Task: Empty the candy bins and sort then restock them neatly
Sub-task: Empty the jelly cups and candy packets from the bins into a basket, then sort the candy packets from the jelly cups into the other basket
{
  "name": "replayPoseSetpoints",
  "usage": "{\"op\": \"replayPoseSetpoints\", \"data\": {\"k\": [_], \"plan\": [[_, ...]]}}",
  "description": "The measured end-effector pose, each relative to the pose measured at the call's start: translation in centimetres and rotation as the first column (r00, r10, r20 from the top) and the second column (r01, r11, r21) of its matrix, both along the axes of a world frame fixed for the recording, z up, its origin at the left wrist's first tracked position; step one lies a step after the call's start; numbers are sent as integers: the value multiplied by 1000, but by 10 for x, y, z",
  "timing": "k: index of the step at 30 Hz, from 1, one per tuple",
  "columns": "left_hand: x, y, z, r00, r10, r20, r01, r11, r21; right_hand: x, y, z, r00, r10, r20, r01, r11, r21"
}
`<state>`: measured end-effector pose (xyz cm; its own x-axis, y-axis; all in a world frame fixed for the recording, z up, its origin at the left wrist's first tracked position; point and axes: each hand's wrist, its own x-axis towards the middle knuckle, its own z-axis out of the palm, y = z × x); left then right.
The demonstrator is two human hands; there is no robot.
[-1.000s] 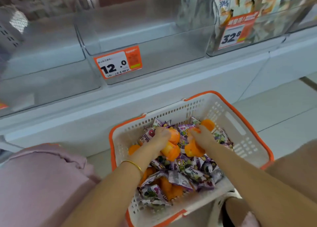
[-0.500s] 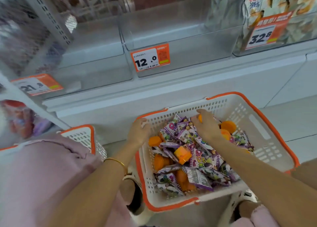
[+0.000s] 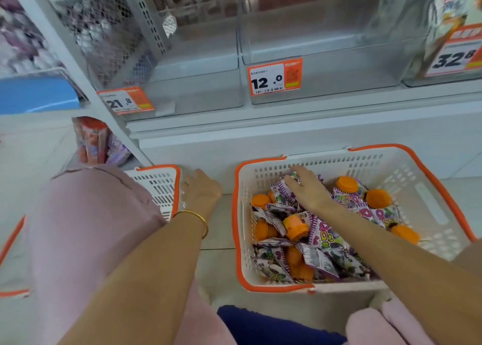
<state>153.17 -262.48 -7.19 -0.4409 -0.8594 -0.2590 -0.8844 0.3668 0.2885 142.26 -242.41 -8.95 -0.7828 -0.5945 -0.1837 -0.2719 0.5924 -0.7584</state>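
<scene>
Candy basket (image 3: pixel 427 188) on the floor (image 3: pixel 217 230)
Right hand (image 3: pixel 309 189) spread on purple packets (image 3: pixel 326 236); left hand (image 3: pixel 202 192) beside a second basket (image 3: pixel 159 185), grip unclear.

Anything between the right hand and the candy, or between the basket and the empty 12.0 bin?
Nothing visible. The right hand rests on the purple packets in the basket; the space up to the bin is open.
</scene>
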Motion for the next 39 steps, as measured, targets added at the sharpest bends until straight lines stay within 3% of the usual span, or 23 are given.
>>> {"op": "replayPoseSetpoints", "data": {"k": [3,6,8,10,16,23,31,39], "plan": [[10,-15,-14,990,139,21,-140,988,66,2,4,-7,1000,18,11,-18,1000,5],[44,-44,-37,971,235,48,-236,971,31,9,4,-14,996,46,73,-46,999,9],[66,-61,-52,964,263,40,-266,958,108,12,1,-22,993,47,107,-49,999,19],[75,-66,-62,972,233,-27,-222,950,220,15,-4,-31,994,48,93,-51,998,34],[63,-43,-62,994,52,-94,-29,972,232,35,-21,-38,991,109,80,-113,992,47],[23,12,-66,968,-183,-170,232,913,335,28,-9,-38,998,52,34,-54,997,59],[24,22,-67,951,-263,-161,293,934,204,13,12,-38,998,-57,26,54,992,114],[16,33,-62,929,-320,-185,359,902,241,4,28,-44,995,-88,42,78,977,196]]}}
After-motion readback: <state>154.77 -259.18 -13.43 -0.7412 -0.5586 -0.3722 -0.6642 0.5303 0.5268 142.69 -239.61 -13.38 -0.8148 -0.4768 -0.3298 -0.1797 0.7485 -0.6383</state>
